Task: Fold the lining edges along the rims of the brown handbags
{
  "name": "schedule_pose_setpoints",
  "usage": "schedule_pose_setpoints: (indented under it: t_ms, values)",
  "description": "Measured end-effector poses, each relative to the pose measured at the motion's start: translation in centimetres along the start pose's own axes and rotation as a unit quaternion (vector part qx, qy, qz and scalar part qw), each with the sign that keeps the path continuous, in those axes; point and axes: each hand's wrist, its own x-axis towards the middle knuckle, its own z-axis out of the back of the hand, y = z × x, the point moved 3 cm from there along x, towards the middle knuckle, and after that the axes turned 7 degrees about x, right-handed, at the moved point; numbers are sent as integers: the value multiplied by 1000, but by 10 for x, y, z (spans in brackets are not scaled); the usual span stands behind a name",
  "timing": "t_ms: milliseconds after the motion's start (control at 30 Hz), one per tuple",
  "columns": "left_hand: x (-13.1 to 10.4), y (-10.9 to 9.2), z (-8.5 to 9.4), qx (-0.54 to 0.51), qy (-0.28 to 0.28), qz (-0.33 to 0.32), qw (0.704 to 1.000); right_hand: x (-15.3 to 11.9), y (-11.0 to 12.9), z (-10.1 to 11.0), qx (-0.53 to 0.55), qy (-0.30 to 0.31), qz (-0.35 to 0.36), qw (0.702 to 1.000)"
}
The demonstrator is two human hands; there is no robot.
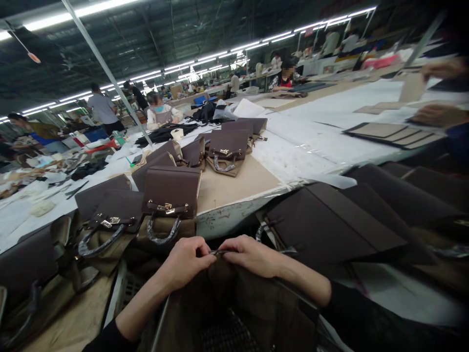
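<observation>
I see the brown cloth (pixel 256 293) low in front, near my camera. The left hand (pixel 188 261) and the right hand (pixel 252 254) pinch its top edge, close together. Past them, brown bags (pixel 229 142) sit on a big white table (pixel 308 146). A basket (pixel 126 296) is by the left arm.

Ahead of the left hand (pixel 188 262) and right hand (pixel 252 256), a white-covered worktable (pixel 293 128) runs into the distance, with a person in red (pixel 285 82) near its far part and, further left, a person in white sleeves (pixel 163 116) beside a slanting pale pole (pixel 106 66). Well to the hands' right, a co-worker's hand (pixel 445 68) grips a beige piece (pixel 410 87) near dark-edged beige panels (pixel 378 129). Low to their left sits a perforated crate (pixel 126 292); high above, strip lights (pixel 200 62) cross the dark roof (pixel 164 29).
</observation>
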Motion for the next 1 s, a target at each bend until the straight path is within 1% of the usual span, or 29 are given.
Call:
schedule_pose_setpoints:
  t_ms: [233, 467, 567, 667, 733, 833, 933, 1000]
  values:
    - [0, -1, 1, 44, -9, 4, 999, 0, 4, -2, -11, -4, 3, 1000]
    - [-5, -6, 5, 89, 0, -53, 995, 2, 4, 1, -23, 13, -3, 1000]
    - [-6, -9, 6, 97, 2, -61, 993, 6, 1, 0, -76, 14, -1, 997]
    - [-6, -10, 5, 97, 7, -65, 993, 10, 0, -1, -142, 0, 16, 990]
    - [-5, -10, 4, 95, 9, -63, 993, 12, 0, -3, -161, -6, 25, 987]
    - [-4, -8, 2, 75, 16, -46, 996, 12, -1, -4, -144, -10, 21, 989]
    - [-3, -3, 2, 41, 26, -12, 999, 11, -2, -3, -93, 4, 10, 996]
    - [-5, 1, 2, 20, 53, 6, 998, 9, -2, -2, -61, 17, -2, 998]
